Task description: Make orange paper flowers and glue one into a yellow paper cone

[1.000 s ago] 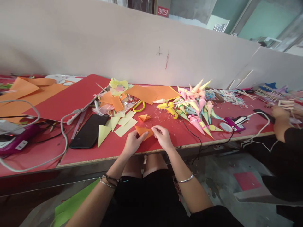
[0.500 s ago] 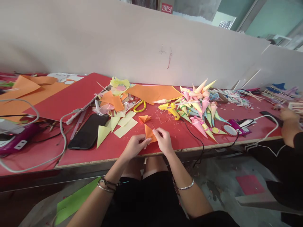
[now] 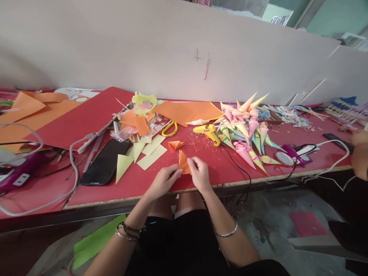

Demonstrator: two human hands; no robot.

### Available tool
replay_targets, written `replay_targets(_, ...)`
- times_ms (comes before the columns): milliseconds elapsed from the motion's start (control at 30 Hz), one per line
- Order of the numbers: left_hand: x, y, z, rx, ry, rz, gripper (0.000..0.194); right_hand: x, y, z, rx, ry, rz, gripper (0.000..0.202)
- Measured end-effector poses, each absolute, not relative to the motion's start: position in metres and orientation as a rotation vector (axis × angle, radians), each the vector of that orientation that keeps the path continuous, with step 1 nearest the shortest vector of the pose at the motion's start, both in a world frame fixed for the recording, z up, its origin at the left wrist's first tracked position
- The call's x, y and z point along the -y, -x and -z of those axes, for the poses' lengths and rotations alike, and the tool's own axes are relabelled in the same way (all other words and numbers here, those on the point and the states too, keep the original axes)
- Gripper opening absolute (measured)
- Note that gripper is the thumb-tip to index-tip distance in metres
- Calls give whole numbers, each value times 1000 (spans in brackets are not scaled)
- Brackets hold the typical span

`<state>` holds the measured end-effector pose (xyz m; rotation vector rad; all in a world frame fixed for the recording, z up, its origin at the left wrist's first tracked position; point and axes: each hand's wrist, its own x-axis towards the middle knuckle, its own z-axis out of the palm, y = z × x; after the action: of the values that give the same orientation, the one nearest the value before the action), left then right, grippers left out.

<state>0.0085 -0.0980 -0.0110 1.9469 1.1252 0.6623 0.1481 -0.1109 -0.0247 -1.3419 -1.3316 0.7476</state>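
A small folded piece of orange paper (image 3: 184,162) is held upright near the table's front edge. My left hand (image 3: 166,178) pinches its left side, fingers closed. On its right side my right hand (image 3: 199,173) grips it between thumb and fingers. Just beyond lies another folded orange paper piece (image 3: 175,145). Pale yellow paper pieces (image 3: 152,157), some rectangular and some triangular, lie to the left. Behind my hands rests a yellow hot glue gun (image 3: 207,132), its black cord running off the front edge.
Yellow-handled scissors (image 3: 170,129) lie behind the yellow paper. A black phone (image 3: 105,163) is at left, near a white cable (image 3: 75,168) and purple power strip (image 3: 21,174). Pastel paper cones (image 3: 247,130) are heaped right. A co-worker's hand (image 3: 360,153) is at far right.
The orange paper has turned more upright and looks narrower between my fingers. Both hands stay close to where they were. The view has shifted slightly.
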Motion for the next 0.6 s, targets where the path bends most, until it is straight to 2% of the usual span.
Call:
replay_targets(200,101,-10,17,-1360,-1984,-741,33,109,-151,23,1531,1401,-781,29)
replay_targets(300,104,-11,23,-1552,-2182,-873,17,108,-153,24,1689,1513,-663,22)
replay_targets(333,105,-11,25,-1585,-2259,-910,19,109,-153,24,1747,1597,-570,18)
replay_targets(400,106,-12,26,-1617,-2387,-932,38,110,-152,25,1841,1776,-351,11)
replay_targets(467,106,-13,25,-1600,-2489,-846,40,112,-152,25,1899,1863,-204,10)
replay_targets(600,104,-10,19,-1460,-2596,-517,22,112,-155,24,2019,1723,-187,15)
